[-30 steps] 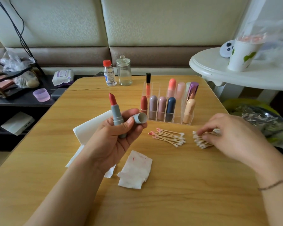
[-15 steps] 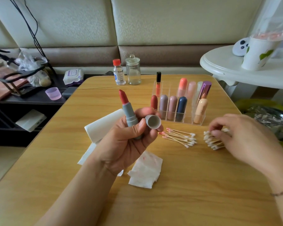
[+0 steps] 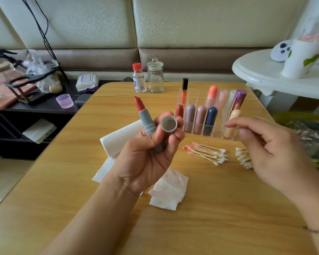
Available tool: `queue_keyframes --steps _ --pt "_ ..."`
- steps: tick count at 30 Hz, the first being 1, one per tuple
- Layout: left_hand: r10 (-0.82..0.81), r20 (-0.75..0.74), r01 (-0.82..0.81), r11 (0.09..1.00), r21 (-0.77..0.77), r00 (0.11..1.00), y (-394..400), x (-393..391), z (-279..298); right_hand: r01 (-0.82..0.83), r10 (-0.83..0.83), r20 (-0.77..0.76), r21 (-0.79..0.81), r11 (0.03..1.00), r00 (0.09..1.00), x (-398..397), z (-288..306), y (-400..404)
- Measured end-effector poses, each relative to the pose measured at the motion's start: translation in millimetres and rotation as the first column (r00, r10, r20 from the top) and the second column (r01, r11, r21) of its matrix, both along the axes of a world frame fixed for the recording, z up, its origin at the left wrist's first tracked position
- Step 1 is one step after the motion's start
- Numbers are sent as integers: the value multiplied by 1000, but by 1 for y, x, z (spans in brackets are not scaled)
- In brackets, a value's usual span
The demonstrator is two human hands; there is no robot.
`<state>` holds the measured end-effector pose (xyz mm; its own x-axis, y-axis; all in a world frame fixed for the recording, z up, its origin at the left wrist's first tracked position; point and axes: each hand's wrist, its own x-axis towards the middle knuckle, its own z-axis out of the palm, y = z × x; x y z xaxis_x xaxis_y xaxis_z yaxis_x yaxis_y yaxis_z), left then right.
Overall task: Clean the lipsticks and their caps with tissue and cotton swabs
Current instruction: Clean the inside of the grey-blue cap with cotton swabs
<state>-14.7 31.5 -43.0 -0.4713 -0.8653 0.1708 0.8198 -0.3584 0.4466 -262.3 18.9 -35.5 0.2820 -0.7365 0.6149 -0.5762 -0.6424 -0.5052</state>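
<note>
My left hand [image 3: 145, 161] grips a grey lipstick [image 3: 146, 119] upright with its red bullet extended. The same hand holds the lipstick's grey cap [image 3: 169, 124] between thumb and fingers, open end towards me. My right hand [image 3: 271, 153] hovers above the clean cotton swabs [image 3: 244, 159], thumb and forefinger pinched on what looks like a cotton swab, mostly hidden by the fingers. Used swabs [image 3: 205, 152] with pink tips lie left of the clean pile. A stained tissue [image 3: 168, 188] lies below my left hand, and a white folded tissue [image 3: 118, 138] lies behind it.
A clear organiser [image 3: 193, 132] with several capped lipsticks stands at the back of the wooden table [image 3: 219, 218]. Behind it are a red-capped bottle [image 3: 139, 78] and a glass jar [image 3: 155, 76]. A white side table [image 3: 261, 76] stands at the right, a dark shelf [image 3: 44, 107] at the left.
My right hand has lifted off the clean swab pile and come up towards the left, fingers pinched. My left hand has turned the cap's open end more towards me.
</note>
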Motion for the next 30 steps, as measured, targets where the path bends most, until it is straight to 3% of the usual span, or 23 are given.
queue_keyframes --steps 8,12,15,18,24,30 --pt "-19 -14 19 998 58 1000 2 0 1 -198 211 110 -114 973 971 23 4 17" --pt "-67 0 67 998 21 998 2 -5 0 -284 275 365 -31 958 889 32 6 27" --pt "30 179 -28 1000 -13 983 5 -10 0 -363 305 526 7 932 794 37 8 32" --pt "41 295 -29 999 -46 955 6 -11 -2 -329 287 484 2 944 827 38 7 32" --pt "11 312 4 999 -45 950 7 -10 0 -316 285 380 22 948 880 38 6 32" --pt "104 428 -114 993 -3 898 7 -11 5 -340 308 305 57 939 901 32 6 30"
